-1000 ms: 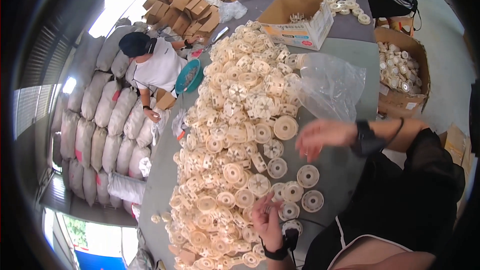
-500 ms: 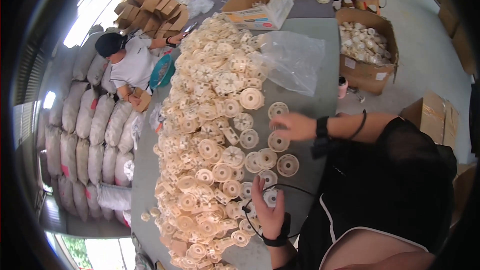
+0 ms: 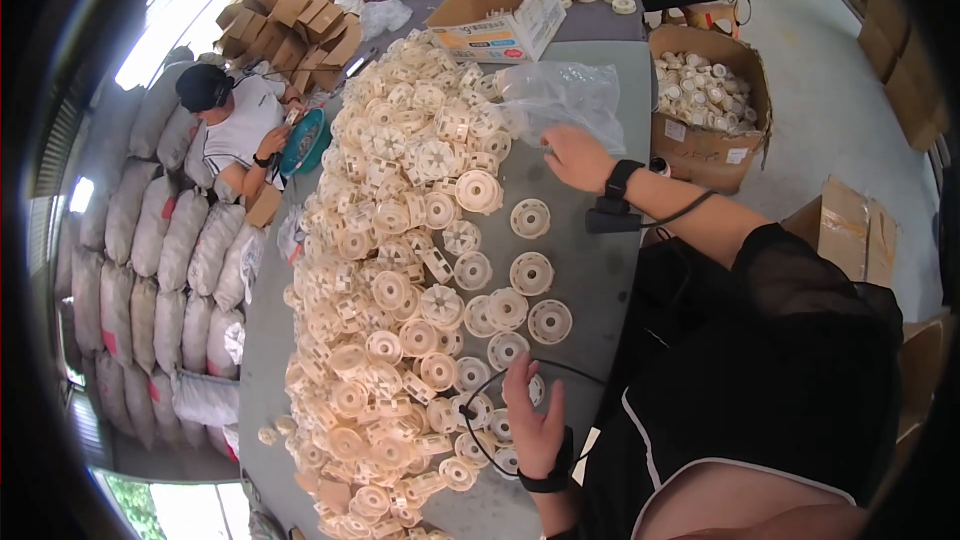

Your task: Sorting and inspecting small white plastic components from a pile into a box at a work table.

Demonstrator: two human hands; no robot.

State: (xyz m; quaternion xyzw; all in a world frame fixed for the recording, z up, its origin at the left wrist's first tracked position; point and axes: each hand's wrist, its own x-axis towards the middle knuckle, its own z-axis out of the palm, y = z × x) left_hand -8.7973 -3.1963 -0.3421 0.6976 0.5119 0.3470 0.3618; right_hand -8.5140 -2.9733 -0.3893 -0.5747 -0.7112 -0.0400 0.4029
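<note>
Left hand [image 3: 535, 420]: lies near the lower edge of the grey counter [image 3: 585, 270], fingers spread, its grip loose and holding nothing, fingertips among the cream plastic wheels [image 3: 400, 270].
Right hand [image 3: 578, 157]: reaches across the counter to the clear plastic bag [image 3: 565, 95]; fingers curl at the bag's edge, but whether the grip has pinched the film cannot be told.
Wheels: a large heap runs along the counter's left side; a few single discs [image 3: 530, 273] lie flat between the two hands.
Cable: a thin black loop [image 3: 490, 410] lies just beside the left hand.
Box: an open cardboard box [image 3: 710, 90] of small parts stands beside the counter.
Other person: a person in a white shirt [image 3: 235, 125] sits well apart.
</note>
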